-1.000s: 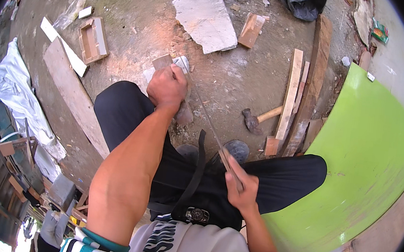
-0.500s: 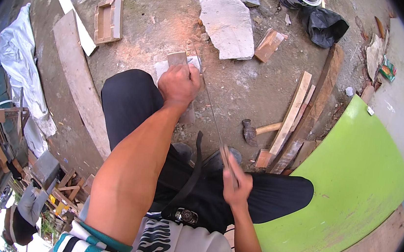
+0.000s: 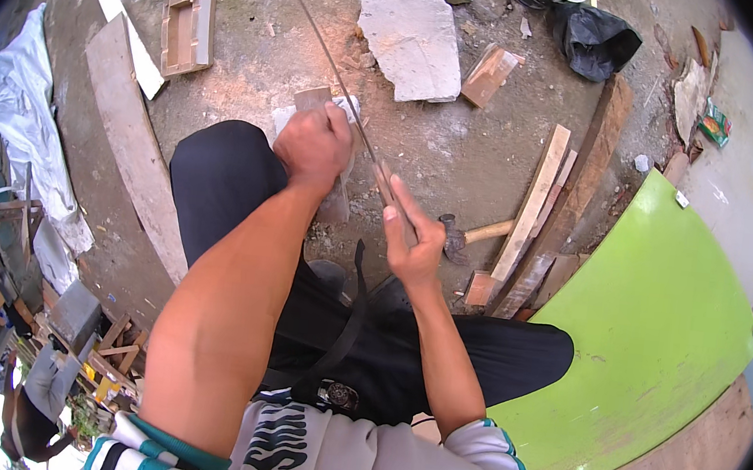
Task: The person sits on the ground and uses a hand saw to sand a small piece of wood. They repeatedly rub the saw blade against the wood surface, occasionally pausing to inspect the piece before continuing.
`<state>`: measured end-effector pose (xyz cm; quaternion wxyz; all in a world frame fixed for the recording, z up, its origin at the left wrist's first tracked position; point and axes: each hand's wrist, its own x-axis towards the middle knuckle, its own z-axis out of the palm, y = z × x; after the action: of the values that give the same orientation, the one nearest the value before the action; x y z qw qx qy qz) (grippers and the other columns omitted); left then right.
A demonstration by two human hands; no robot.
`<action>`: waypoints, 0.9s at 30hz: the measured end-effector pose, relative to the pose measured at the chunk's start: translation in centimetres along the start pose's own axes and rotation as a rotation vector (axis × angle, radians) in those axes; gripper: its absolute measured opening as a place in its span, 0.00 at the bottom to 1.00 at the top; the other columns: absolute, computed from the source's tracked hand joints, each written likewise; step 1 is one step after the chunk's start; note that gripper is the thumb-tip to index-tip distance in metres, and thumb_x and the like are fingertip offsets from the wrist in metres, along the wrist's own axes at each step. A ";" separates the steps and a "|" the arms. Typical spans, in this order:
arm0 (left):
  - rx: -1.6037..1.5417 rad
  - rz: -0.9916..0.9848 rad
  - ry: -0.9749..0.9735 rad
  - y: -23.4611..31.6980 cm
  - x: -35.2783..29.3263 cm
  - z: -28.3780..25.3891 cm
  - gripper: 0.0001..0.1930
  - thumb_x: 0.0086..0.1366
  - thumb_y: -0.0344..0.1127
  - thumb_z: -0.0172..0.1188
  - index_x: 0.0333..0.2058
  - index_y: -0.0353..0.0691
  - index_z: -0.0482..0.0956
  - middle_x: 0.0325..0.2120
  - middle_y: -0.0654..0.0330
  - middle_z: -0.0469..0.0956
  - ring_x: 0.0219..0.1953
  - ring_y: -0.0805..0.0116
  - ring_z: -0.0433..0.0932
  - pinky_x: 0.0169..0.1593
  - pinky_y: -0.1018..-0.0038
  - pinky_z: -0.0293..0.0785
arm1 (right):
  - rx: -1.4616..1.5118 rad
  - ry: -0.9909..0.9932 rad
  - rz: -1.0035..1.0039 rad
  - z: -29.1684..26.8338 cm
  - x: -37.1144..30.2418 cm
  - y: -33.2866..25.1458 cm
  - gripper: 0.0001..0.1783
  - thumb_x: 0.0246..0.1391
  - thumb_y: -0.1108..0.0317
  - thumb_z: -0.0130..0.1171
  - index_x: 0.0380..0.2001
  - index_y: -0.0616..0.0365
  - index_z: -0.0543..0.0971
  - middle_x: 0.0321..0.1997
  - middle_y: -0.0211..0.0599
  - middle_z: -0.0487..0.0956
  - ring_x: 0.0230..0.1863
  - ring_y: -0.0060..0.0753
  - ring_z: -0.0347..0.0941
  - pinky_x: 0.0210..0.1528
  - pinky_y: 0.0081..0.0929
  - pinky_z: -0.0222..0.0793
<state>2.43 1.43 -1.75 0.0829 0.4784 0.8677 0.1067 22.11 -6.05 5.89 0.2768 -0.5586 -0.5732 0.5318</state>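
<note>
My left hand (image 3: 314, 146) presses down on a small wooden piece (image 3: 313, 100) lying on a pale scrap on the ground, just past my left knee. My right hand (image 3: 413, 234) grips the handle of a long thin blade (image 3: 334, 70) that slants away up and to the left, past my left hand, with its tip far out over the dirt. I am crouched, with black trousers under both arms.
A hammer (image 3: 468, 235) lies right of my right hand. Wooden slats (image 3: 536, 201) and a green board (image 3: 660, 329) are at the right. A pale flat stone (image 3: 412, 41), a wood block (image 3: 488, 74), a small wooden box (image 3: 187, 32) and a long plank (image 3: 133, 150) lie around.
My right hand has pushed forward, from near my lap up beside my left hand. The blade now reaches far beyond the wooden piece. The view has shifted slightly.
</note>
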 end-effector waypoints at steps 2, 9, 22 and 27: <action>-0.040 0.058 0.003 0.0 -0.3 -0.2 0.17 0.64 0.40 0.55 0.18 0.38 0.80 0.21 0.50 0.81 0.27 0.48 0.81 0.32 0.54 0.76 | 0.041 0.047 -0.048 0.0 0.1 -0.2 0.21 0.60 0.73 0.62 0.56 0.68 0.80 0.49 0.60 0.83 0.47 0.43 0.86 0.43 0.26 0.78; 0.003 0.116 -0.031 -0.9 -0.4 -0.6 0.18 0.65 0.41 0.54 0.20 0.38 0.81 0.22 0.50 0.82 0.28 0.48 0.81 0.34 0.55 0.77 | 0.067 0.035 0.023 -2.3 -6.5 -2.6 0.22 0.61 0.72 0.61 0.57 0.68 0.79 0.49 0.57 0.84 0.47 0.40 0.85 0.47 0.27 0.77; 0.053 0.119 -0.124 -0.8 -0.6 0.1 0.20 0.68 0.45 0.51 0.24 0.39 0.83 0.26 0.48 0.82 0.32 0.45 0.81 0.38 0.52 0.77 | 0.146 0.017 0.084 -0.4 -4.3 -0.5 0.24 0.58 0.76 0.60 0.59 0.68 0.77 0.53 0.59 0.82 0.53 0.51 0.82 0.50 0.32 0.79; 0.154 0.002 -0.152 -0.1 -0.4 0.1 0.20 0.68 0.46 0.51 0.26 0.38 0.84 0.26 0.47 0.82 0.32 0.44 0.82 0.38 0.52 0.77 | 0.126 0.038 0.055 0.8 -2.1 0.0 0.24 0.59 0.75 0.59 0.59 0.65 0.77 0.53 0.56 0.82 0.49 0.46 0.84 0.44 0.30 0.81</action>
<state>2.55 1.02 -1.86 0.1110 0.4909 0.8641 0.0031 21.81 -8.29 6.26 0.3077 -0.5656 -0.5177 0.5634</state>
